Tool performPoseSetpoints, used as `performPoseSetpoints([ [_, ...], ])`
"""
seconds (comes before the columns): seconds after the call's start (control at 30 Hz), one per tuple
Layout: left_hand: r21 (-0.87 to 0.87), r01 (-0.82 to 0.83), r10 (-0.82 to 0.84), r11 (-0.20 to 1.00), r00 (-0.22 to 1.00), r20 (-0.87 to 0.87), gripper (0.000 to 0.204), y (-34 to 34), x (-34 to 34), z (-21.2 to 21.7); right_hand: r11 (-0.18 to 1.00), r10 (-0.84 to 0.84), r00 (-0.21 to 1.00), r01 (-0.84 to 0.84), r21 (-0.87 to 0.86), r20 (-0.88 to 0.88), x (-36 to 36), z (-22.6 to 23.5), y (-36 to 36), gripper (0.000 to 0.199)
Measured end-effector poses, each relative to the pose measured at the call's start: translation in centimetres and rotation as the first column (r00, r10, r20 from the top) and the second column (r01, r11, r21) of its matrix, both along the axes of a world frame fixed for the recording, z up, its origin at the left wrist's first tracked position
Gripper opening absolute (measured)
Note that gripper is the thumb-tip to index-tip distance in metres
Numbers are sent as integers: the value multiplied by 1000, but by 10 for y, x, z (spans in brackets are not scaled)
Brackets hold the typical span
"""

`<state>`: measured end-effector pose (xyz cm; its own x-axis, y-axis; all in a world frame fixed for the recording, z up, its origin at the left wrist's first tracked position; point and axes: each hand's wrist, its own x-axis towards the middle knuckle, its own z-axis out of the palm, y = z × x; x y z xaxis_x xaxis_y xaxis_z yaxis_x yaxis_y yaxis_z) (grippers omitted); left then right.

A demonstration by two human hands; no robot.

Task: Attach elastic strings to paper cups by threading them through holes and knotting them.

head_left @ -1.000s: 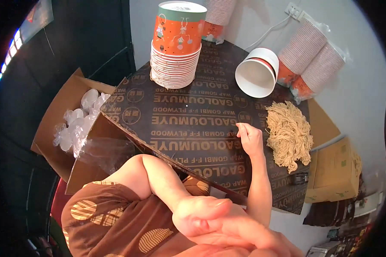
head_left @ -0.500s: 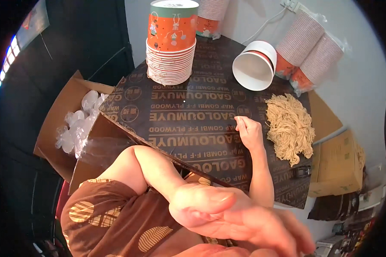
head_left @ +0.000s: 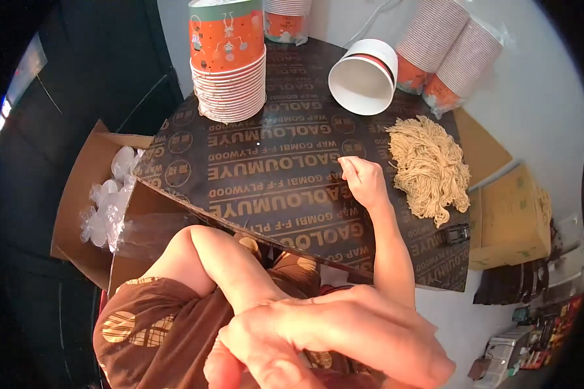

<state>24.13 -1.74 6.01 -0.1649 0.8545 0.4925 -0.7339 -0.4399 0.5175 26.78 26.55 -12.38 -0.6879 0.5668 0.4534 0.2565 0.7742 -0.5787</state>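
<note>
1. Head view: my right grip (head_left: 363, 183) rests on the dark printed bench (head_left: 272, 168), fingers curled together, clamped on nothing I can see.
2. Noodle heap (head_left: 428, 165) lies just beside that grip, on its right, near the bench's right edge. Long axis runs from far to near; loose strand ends trail toward me.
3. My left grip (head_left: 318, 337) is close under the camera, off the bench, blurred; fingers drawn together, whether it holds anything I cannot tell.
4. White paper cup (head_left: 363, 76) lies on its side beyond the noodles, mouth pointing toward me.
5. Stack of orange cups (head_left: 229, 61) stands upright at far left of the bench.
6. Open cardboard box (head_left: 84, 194) with clear plastic lids sits left of the bench.
</note>
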Motion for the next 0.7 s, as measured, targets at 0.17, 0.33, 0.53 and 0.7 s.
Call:
performPoseSetpoints([
  [0.17,63,-139,116,988,954,277,32,-2,6,5,1000,8,1000,-8,-1,2,0,0,-1,27],
  [0.33,94,-282,191,955,823,535,33,2,8,5,999,-18,1000,19,-28,5,0,-1,-1,25],
  [0.53,392,-226,104,892,946,308,43,18,-22,-21,999,-2,1000,2,-45,12,-2,1,-2,24],
  [0.7,391,-282,138,876,924,357,41,23,0,-14,1000,5,1000,-5,1,13,-1,-3,3,27],
])
